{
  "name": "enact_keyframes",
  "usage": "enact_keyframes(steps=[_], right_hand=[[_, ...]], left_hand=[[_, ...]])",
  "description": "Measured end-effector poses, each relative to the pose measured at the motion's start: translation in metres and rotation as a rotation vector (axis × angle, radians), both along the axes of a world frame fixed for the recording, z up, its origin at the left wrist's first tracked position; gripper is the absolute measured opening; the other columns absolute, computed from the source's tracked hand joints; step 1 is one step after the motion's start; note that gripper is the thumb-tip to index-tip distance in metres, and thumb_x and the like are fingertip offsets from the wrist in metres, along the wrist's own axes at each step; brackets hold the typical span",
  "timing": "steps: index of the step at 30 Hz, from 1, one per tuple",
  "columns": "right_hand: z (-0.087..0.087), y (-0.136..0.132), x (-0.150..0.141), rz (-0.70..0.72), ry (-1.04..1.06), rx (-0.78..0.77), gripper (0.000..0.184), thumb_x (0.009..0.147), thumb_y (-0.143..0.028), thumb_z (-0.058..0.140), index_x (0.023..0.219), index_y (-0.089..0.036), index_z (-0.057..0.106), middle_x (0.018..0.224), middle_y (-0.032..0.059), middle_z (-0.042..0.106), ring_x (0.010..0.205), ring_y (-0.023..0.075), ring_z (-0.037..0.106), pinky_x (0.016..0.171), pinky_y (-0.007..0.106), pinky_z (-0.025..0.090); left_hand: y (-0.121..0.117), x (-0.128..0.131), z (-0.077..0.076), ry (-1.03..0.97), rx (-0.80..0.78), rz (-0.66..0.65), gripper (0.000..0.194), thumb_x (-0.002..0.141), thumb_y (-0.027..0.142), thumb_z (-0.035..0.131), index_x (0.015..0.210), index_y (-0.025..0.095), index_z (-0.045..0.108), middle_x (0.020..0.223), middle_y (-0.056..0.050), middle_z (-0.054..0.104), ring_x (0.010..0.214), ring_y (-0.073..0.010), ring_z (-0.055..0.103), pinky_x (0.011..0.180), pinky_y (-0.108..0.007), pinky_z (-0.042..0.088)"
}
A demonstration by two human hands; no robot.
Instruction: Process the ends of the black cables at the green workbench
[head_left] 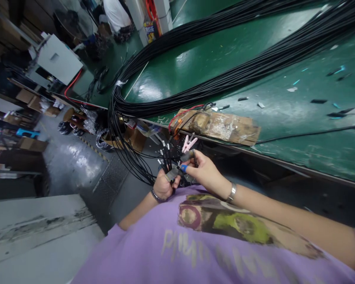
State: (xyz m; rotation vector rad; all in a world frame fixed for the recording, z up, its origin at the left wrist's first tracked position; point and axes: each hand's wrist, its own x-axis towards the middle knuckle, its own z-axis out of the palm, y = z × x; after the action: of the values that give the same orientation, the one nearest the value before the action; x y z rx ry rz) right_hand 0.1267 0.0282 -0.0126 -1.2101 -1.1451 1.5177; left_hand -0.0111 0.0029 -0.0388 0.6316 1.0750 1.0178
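Observation:
My left hand (163,185) is closed round several black cables (166,159) whose pale tips point upward. Grey tape covers part of its thumb. Close beside it, my right hand (205,169) has its fingers pinched together near the cable ends, with blue tape on one digit. What sits between those fingers is too small and dark to make out. Just above the right fingers, a pink clothespin (188,144) stands at the table's edge. The cables hang down from a long black cable bundle (154,106) lying on the green table (195,71).
A worn wooden board (225,127) lies along the table's near edge, with red and black wires at its left end. Cable scraps (318,101) are scattered to the right. A white machine (57,59) stands at the left. Boxes (32,144) sit beyond the floor aisle.

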Motion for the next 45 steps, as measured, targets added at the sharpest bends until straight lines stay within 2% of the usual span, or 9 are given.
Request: enact_keyframes(steps=[6,9,14,18,23,31,38,42,45], right_hand=[[0.005,-0.010,0.010,0.077,-0.170,0.211,0.011,0.065,-0.022,0.055,0.075,-0.022,0.051,0.067,-0.0012,0.060,0.059,0.0134,0.052,0.057,0.027,0.042],[0.000,-0.014,0.019,0.175,-0.133,0.153,0.014,0.065,-0.024,0.056,0.077,-0.022,0.049,0.067,-0.0009,0.061,0.059,0.0144,0.054,0.056,0.027,0.042],[-0.004,-0.012,0.039,0.131,-0.182,0.125,0.017,0.071,-0.037,0.058,0.078,-0.022,0.053,0.070,0.0016,0.059,0.065,0.0173,0.054,0.060,0.030,0.045],[0.002,-0.007,0.048,0.255,-0.346,0.303,0.018,0.071,-0.029,0.061,0.086,-0.022,0.055,0.078,0.0024,0.062,0.069,0.0174,0.054,0.063,0.029,0.045],[0.004,-0.004,0.047,0.328,-0.604,0.664,0.012,0.064,-0.009,0.050,0.068,-0.021,0.052,0.064,0.0014,0.054,0.065,0.0170,0.051,0.059,0.027,0.042],[0.004,-0.005,0.045,0.312,-0.578,1.107,0.023,0.071,-0.002,0.045,0.073,-0.022,0.057,0.071,0.0029,0.065,0.067,0.0168,0.051,0.062,0.028,0.045],[-0.011,-0.022,0.045,0.416,-0.457,0.725,0.011,0.073,-0.014,0.050,0.066,-0.020,0.056,0.057,0.0006,0.056,0.054,0.0131,0.050,0.049,0.023,0.041],[-0.012,-0.019,0.045,0.238,-0.416,0.390,0.014,0.081,-0.032,0.053,0.077,-0.020,0.059,0.065,0.0014,0.062,0.057,0.0136,0.054,0.054,0.025,0.045],[-0.008,-0.009,0.044,0.179,-0.356,0.334,0.019,0.082,-0.037,0.053,0.084,-0.020,0.062,0.077,0.0038,0.068,0.068,0.0170,0.059,0.064,0.029,0.049]], left_hand=[[-0.005,0.004,0.008,0.343,0.077,0.075,0.044,0.062,0.056,0.071,0.061,0.016,0.051,0.043,0.004,0.050,0.033,-0.0044,0.036,0.036,-0.019,0.020],[-0.008,0.002,0.010,0.499,0.155,0.056,0.036,0.067,0.048,0.069,0.060,0.017,0.053,0.046,0.004,0.051,0.037,-0.0061,0.040,0.041,-0.020,0.027],[-0.013,0.001,0.011,0.713,0.356,0.013,0.025,0.066,0.029,0.070,0.053,0.017,0.051,0.048,0.004,0.047,0.048,-0.0077,0.037,0.051,-0.022,0.027],[-0.013,0.004,0.013,0.806,0.422,-0.049,0.029,0.062,0.021,0.068,0.047,0.018,0.043,0.046,0.004,0.039,0.048,-0.0079,0.031,0.051,-0.024,0.022],[-0.014,0.004,0.014,0.978,0.515,-0.201,0.024,0.064,0.021,0.058,0.051,0.019,0.038,0.048,0.004,0.039,0.050,-0.0093,0.031,0.051,-0.024,0.023],[-0.016,0.000,0.005,0.924,0.496,-0.223,0.013,0.064,0.015,0.054,0.056,0.018,0.043,0.051,0.004,0.042,0.052,-0.0085,0.035,0.052,-0.022,0.029],[-0.010,0.000,0.008,0.632,0.308,0.005,0.023,0.075,0.036,0.059,0.065,0.017,0.052,0.051,0.005,0.048,0.047,-0.0071,0.040,0.048,-0.019,0.034],[-0.011,0.000,0.008,0.559,0.280,-0.006,0.031,0.071,0.045,0.064,0.065,0.016,0.053,0.050,0.005,0.048,0.047,-0.0066,0.040,0.048,-0.019,0.035],[-0.013,0.001,0.009,0.562,0.310,-0.023,0.034,0.070,0.047,0.066,0.066,0.016,0.054,0.050,0.005,0.048,0.049,-0.0069,0.040,0.049,-0.019,0.035]])
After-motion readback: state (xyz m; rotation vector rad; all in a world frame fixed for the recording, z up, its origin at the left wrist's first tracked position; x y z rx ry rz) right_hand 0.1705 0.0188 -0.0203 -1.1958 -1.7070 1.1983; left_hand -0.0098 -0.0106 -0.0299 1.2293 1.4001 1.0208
